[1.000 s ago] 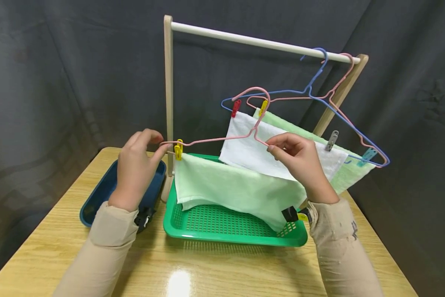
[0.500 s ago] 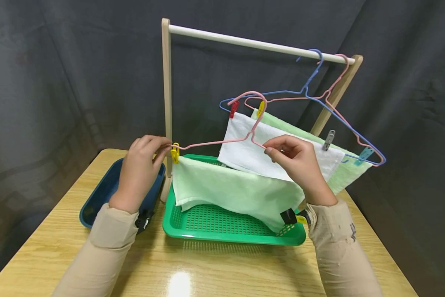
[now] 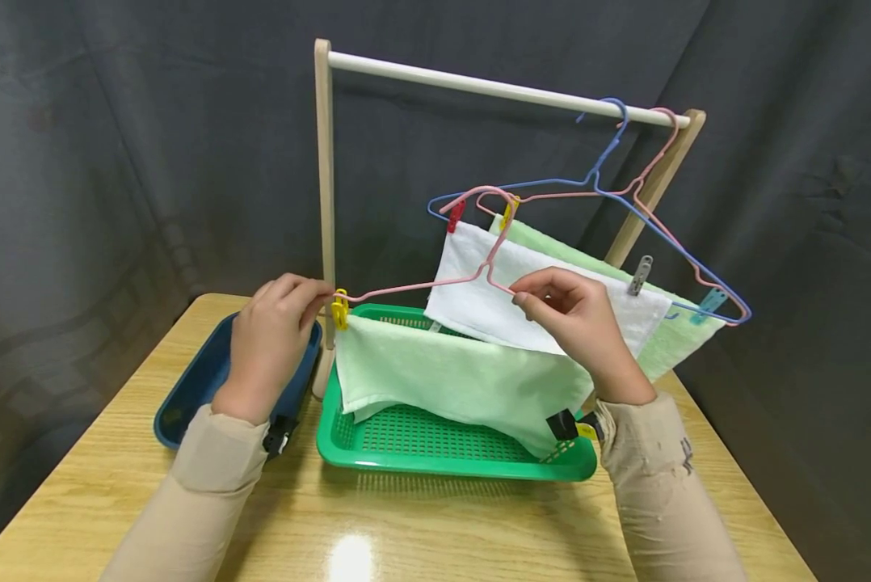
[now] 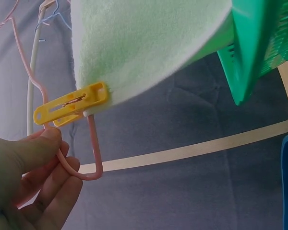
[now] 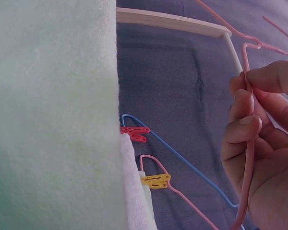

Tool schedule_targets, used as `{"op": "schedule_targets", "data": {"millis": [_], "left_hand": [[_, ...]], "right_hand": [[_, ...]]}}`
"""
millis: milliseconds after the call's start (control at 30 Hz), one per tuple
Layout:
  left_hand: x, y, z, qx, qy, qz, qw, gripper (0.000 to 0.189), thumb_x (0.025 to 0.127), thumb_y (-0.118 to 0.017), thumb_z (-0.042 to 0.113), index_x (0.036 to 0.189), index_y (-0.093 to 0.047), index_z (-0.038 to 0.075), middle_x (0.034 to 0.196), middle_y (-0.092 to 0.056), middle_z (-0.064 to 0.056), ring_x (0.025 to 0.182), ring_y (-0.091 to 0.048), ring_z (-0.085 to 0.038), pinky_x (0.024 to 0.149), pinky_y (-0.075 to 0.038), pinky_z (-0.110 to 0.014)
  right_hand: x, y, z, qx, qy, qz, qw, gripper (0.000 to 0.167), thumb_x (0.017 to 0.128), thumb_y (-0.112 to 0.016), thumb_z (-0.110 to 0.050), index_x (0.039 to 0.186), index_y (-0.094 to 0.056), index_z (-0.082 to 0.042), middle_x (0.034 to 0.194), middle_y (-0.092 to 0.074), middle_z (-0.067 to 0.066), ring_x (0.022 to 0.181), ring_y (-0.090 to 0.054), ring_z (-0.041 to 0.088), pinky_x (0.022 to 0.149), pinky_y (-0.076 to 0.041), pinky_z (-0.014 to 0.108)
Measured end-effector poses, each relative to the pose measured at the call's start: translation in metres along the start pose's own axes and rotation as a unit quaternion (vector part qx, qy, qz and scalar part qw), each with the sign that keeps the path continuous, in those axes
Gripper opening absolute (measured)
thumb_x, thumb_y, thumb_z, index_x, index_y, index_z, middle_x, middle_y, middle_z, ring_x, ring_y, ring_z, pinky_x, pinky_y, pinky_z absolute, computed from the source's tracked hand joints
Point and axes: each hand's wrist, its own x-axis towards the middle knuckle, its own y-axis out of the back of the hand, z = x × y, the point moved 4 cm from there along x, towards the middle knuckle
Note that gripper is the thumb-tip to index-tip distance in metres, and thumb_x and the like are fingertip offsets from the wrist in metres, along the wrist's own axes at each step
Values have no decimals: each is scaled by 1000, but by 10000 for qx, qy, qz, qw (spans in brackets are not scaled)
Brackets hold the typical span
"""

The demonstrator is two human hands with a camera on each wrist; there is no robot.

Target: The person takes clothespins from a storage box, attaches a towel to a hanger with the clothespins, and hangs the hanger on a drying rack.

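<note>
Both hands hold a pink clothes hanger (image 3: 421,285) over the green basket. My left hand (image 3: 271,343) pinches its left end between thumb and fingers, beside a yellow clothespin (image 4: 72,103). That clothespin clips a pale green towel (image 3: 450,368) to the hanger's lower bar. With thumb and fingers, my right hand (image 3: 577,323) grips the right shoulder of the hanger near its neck. In the right wrist view the pink wire (image 5: 248,158) runs across the fingers. The towel hangs down into the basket, and its right end is partly hidden behind the right wrist.
A rack with a white rail (image 3: 479,83) stands behind. On its right hang a blue hanger (image 3: 544,181) with a white towel (image 3: 472,267) and a pink hanger with a green towel (image 3: 675,347). The green basket (image 3: 450,466) sits beside a dark blue tray (image 3: 181,396).
The left hand has shifted slightly and its fingers have come closer to the yellow clothespin. The held hanger's hook sits a little lower and further left in view.
</note>
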Motion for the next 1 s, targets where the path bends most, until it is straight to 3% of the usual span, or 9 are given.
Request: {"op": "schedule_targets", "data": {"millis": [267,533,800,1000], "left_hand": [[-3,2,-2,100,0,157,9998,12,92,-74,12,102,-76,7,95,-70,-13,81,-65,-33,60,-54,-49],[-4,3,-4,148,52,165,9997,11,92,-74,11,102,-76,8,93,-69,-13,81,-64,-34,61,-54,-50],[-6,7,-11,189,309,77,9993,11,92,-73,9,103,-75,7,94,-68,-13,83,-64,-35,66,-53,-51],[-9,9,-18,122,373,162,9991,10,92,-73,8,102,-74,6,95,-68,-14,84,-64,-36,65,-51,-52]], "right_hand": [[3,0,0,-581,-67,-300,9978,9,95,-68,-2,102,-74,2,83,-70,-3,69,-61,14,58,-49,24],[0,8,2,-1011,-245,-474,9934,13,99,-66,-8,104,-74,1,95,-72,4,77,-68,18,67,-55,24],[-16,33,16,-1217,-406,-124,9917,14,100,-64,-6,105,-72,4,94,-72,-3,79,-67,12,68,-54,20],[-38,59,27,-1397,-511,560,9873,17,99,-63,-4,109,-69,9,99,-68,-13,82,-64,6,68,-50,15]]}}
